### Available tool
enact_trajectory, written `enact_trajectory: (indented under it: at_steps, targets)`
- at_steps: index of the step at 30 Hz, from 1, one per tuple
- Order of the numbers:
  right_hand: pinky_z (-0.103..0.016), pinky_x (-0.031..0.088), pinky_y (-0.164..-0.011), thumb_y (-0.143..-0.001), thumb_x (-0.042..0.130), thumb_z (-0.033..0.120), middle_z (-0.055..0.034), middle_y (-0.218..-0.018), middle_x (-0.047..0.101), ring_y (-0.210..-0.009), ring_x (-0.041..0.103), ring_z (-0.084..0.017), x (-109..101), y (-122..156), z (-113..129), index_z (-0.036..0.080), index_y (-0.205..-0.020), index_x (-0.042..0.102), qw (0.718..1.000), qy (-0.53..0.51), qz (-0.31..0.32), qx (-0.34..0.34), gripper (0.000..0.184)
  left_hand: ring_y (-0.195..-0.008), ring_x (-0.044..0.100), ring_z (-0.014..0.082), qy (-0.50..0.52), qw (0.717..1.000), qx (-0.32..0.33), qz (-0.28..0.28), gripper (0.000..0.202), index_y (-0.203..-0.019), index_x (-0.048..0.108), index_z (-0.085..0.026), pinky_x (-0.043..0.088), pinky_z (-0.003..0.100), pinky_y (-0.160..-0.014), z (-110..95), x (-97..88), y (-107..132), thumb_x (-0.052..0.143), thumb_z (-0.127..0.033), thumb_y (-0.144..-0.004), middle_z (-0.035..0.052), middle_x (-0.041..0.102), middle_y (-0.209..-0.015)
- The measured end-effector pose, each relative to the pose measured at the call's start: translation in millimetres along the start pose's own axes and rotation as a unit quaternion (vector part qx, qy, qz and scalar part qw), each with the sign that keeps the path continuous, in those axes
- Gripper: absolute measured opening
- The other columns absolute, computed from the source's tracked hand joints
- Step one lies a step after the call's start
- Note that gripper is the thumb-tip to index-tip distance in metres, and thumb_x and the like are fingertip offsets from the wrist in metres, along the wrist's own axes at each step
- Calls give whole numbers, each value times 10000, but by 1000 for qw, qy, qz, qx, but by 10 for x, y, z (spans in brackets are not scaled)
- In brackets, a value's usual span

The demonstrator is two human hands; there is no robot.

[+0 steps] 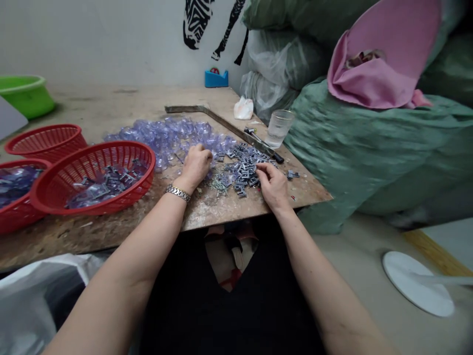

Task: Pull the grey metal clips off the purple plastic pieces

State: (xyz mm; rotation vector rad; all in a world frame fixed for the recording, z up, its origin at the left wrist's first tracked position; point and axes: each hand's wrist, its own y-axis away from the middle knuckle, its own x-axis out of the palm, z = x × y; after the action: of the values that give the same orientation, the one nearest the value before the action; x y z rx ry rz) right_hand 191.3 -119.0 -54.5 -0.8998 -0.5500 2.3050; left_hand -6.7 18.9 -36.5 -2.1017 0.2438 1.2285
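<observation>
My left hand (195,165), with a metal watch band at the wrist, rests curled on the edge of a heap of clear purple plastic pieces (166,135); its fingers are closed, and what they hold is hidden. My right hand (272,183) lies at the near side of a pile of small dark metal clips (246,165), its fingertips pinched together among them. A few small nails or pins (219,185) lie between the two hands on the worn wooden table (111,106).
Three red baskets stand at the left; the nearest (94,177) holds assembled pieces. A green basin (25,93), a blue tape dispenser (216,79), a drinking glass (279,128), a long metal bar (221,123) and green sacks (369,148) surround the table.
</observation>
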Motion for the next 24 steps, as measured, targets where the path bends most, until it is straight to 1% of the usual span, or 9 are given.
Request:
enact_trajectory:
  at_steps: [3,7,10,12,15,17,19,22,24]
  targets:
    - [-383,512,-870,-837,515,300,-98,-971,747,-903,680,-232,-5,4,0,183,-940,690,1000,2,2,0,235,-942,540,237,34,999,-17,-19,180,-761,664,-172,439,375,-897,-19,-23,-29,503,-138,-834,106,603,-915]
    - [-388,515,-867,-836,514,308,-110,-968,746,-903,683,-238,0,7,-12,169,-946,694,1000,0,-1,-5,253,-909,554,209,104,992,-48,-53,126,-730,602,-172,440,352,-888,-31,-59,-64,519,-129,-815,79,611,-881]
    - [-395,518,-864,-838,516,313,-117,-969,745,-902,683,-242,7,6,-30,167,-946,697,1000,2,-4,-8,256,-869,552,190,160,981,-83,-76,119,-696,537,-181,438,336,-862,-18,-75,-84,525,-123,-799,53,614,-831]
    - [-401,522,-859,-843,517,315,-115,-971,745,-899,684,-244,9,5,-38,173,-949,697,1000,5,-2,-6,253,-819,550,172,209,967,-115,-87,129,-689,503,-187,444,318,-824,-3,-79,-92,518,-117,-796,33,605,-784]
    - [-407,528,-852,-847,523,317,-114,-965,747,-892,687,-245,4,7,-40,177,-947,698,1000,6,3,-11,245,-692,553,129,317,928,-170,-93,133,-708,476,-190,452,260,-695,9,-80,-93,485,-105,-810,6,585,-736]
    - [-411,530,-853,-849,525,316,-108,-956,749,-892,687,-244,-3,11,-34,186,-936,700,1000,10,5,-23,234,-590,553,96,399,890,-205,-87,122,-733,472,-190,425,216,-577,1,-82,-88,469,-111,-825,-6,588,-735]
    - [-417,529,-863,-855,521,310,-98,-950,748,-897,686,-242,-10,14,-20,199,-919,701,999,16,6,-39,221,-510,548,71,471,846,-238,-75,99,-756,467,-190,389,184,-493,-19,-90,-80,484,-131,-833,-20,593,-729]
    - [-420,530,-863,-870,511,296,-89,-938,746,-894,685,-240,-15,-3,26,210,-896,699,998,19,27,-62,208,-462,552,55,547,787,-279,-56,93,-777,455,-186,397,155,-463,-60,-122,-69,512,-147,-839,-38,593,-690]
    - [-412,530,-854,-878,512,289,-85,-926,744,-886,685,-237,-3,-49,82,211,-887,695,996,17,50,-78,200,-457,564,56,575,761,-297,-50,96,-785,448,-180,430,156,-478,-82,-151,-60,491,-132,-856,-42,590,-660]
